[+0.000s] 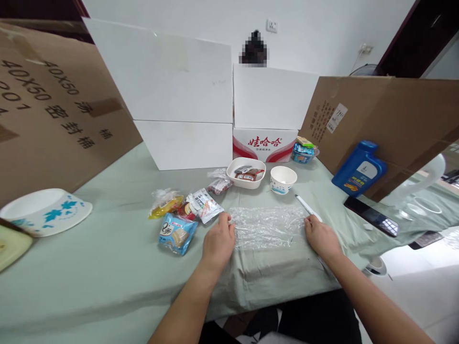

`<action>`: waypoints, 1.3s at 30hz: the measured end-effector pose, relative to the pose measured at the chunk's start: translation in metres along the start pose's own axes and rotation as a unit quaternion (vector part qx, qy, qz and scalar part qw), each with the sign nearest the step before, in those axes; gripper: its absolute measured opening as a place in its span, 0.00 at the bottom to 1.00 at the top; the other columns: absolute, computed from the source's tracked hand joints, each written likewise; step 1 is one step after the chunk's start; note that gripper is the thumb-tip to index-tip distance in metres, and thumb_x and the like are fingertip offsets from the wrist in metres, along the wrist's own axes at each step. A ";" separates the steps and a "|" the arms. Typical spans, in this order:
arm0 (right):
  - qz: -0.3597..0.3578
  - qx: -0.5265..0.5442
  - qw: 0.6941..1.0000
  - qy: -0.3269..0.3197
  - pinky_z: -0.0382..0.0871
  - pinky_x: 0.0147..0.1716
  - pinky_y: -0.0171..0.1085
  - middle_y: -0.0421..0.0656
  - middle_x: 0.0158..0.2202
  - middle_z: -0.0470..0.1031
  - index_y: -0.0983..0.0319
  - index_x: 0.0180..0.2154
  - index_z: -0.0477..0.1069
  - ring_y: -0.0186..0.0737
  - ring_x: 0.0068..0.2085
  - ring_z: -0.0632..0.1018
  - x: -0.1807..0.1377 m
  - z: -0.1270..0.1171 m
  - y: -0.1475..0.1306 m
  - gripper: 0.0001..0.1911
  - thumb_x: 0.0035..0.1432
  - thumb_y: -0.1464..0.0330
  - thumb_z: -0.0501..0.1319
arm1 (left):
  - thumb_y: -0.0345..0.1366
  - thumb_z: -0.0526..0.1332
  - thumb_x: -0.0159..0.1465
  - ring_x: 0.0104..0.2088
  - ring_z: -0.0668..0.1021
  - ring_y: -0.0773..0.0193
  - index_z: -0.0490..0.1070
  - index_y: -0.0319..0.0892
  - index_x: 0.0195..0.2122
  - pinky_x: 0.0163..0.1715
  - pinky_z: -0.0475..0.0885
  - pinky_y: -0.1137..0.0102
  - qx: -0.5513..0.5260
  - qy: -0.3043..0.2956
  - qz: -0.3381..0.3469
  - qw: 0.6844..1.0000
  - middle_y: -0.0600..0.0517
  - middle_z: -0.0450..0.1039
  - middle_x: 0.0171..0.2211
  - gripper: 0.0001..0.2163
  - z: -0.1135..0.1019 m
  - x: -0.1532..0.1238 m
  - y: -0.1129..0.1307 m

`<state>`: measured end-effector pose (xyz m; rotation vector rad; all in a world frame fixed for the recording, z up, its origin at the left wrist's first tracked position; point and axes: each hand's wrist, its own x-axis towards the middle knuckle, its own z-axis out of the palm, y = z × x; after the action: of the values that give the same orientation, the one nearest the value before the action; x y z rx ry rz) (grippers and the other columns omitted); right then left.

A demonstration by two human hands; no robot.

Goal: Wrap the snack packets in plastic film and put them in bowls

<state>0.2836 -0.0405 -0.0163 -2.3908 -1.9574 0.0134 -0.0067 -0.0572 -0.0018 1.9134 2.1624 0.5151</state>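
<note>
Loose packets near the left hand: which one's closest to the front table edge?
The light-blue packet, with a biscuit-like picture. The white pouch, yellow packet, bright-red packet and clear-wrapped dark-red packet all lie farther back.

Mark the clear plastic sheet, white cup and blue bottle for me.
Clear plastic sheet [268, 228], head view: middle of its crinkled surface.
White cup [281, 188], head view: its outer wall.
Blue bottle [357, 168], head view: its body.
</note>
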 end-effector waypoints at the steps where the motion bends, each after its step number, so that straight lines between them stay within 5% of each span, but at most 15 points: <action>1: -0.002 -0.005 1.000 -0.005 0.66 0.34 0.41 0.49 0.34 0.78 0.61 0.44 0.67 0.48 0.36 0.80 0.001 -0.002 -0.001 0.18 0.69 0.62 0.42 | 0.31 0.53 0.67 0.39 0.79 0.56 0.63 0.42 0.46 0.35 0.67 0.68 0.001 0.005 0.007 1.000 0.48 0.76 0.38 0.07 0.002 0.000 -0.001; 7: -0.006 -0.006 1.000 -0.026 0.68 0.36 0.43 0.53 0.36 0.78 0.63 0.43 0.67 0.50 0.37 0.80 0.010 -0.010 -0.006 0.18 0.69 0.63 0.41 | 0.28 0.52 0.66 0.40 0.76 0.60 0.67 0.43 0.42 0.38 0.67 0.69 0.015 -0.009 0.044 0.999 0.49 0.74 0.40 0.07 0.007 0.003 -0.004; 21: 0.034 -0.025 0.998 -0.049 0.69 0.38 0.45 0.58 0.40 0.78 0.66 0.47 0.67 0.53 0.41 0.80 0.031 -0.004 -0.016 0.22 0.68 0.59 0.42 | 0.24 0.48 0.65 0.39 0.77 0.62 0.68 0.46 0.55 0.38 0.70 0.70 0.070 -0.040 0.052 0.995 0.46 0.71 0.48 0.20 0.013 0.011 -0.002; 27: 0.024 0.006 1.000 0.012 0.69 0.38 0.46 0.54 0.39 0.77 0.65 0.46 0.68 0.52 0.40 0.79 0.029 -0.003 -0.008 0.21 0.66 0.57 0.46 | 0.28 0.47 0.67 0.34 0.78 0.59 0.66 0.43 0.58 0.33 0.71 0.67 0.113 -0.046 0.032 0.992 0.42 0.67 0.47 0.20 0.010 0.008 0.004; 32: -0.131 0.058 0.964 0.225 0.62 0.52 0.48 0.53 0.48 0.73 0.63 0.45 0.71 0.52 0.51 0.71 0.014 -0.008 -0.006 0.17 0.65 0.60 0.51 | 0.33 0.49 0.68 0.42 0.76 0.56 0.71 0.43 0.51 0.42 0.71 0.64 0.065 0.083 0.066 0.992 0.43 0.68 0.46 0.15 0.000 0.001 0.006; 35: -0.259 0.079 0.944 0.188 0.57 0.56 0.48 0.50 0.51 0.73 0.61 0.47 0.72 0.50 0.55 0.69 0.005 -0.005 -0.024 0.17 0.66 0.60 0.50 | 0.33 0.51 0.68 0.51 0.72 0.53 0.71 0.42 0.51 0.52 0.67 0.61 0.030 0.074 0.165 0.983 0.43 0.70 0.49 0.14 0.003 -0.001 0.011; 39: -0.351 0.062 0.932 0.057 0.48 0.62 0.55 0.49 0.64 0.61 0.61 0.60 0.63 0.54 0.65 0.58 0.004 0.009 -0.052 0.27 0.65 0.54 0.51 | 0.43 0.60 0.64 0.66 0.55 0.44 0.60 0.44 0.62 0.63 0.50 0.48 0.041 -0.056 0.248 0.966 0.44 0.56 0.65 0.26 0.020 0.000 0.015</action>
<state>0.2332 -0.0264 -0.0228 -1.4622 -2.5288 -0.0297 0.0146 -0.0532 -0.0143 2.4731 1.6496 0.3848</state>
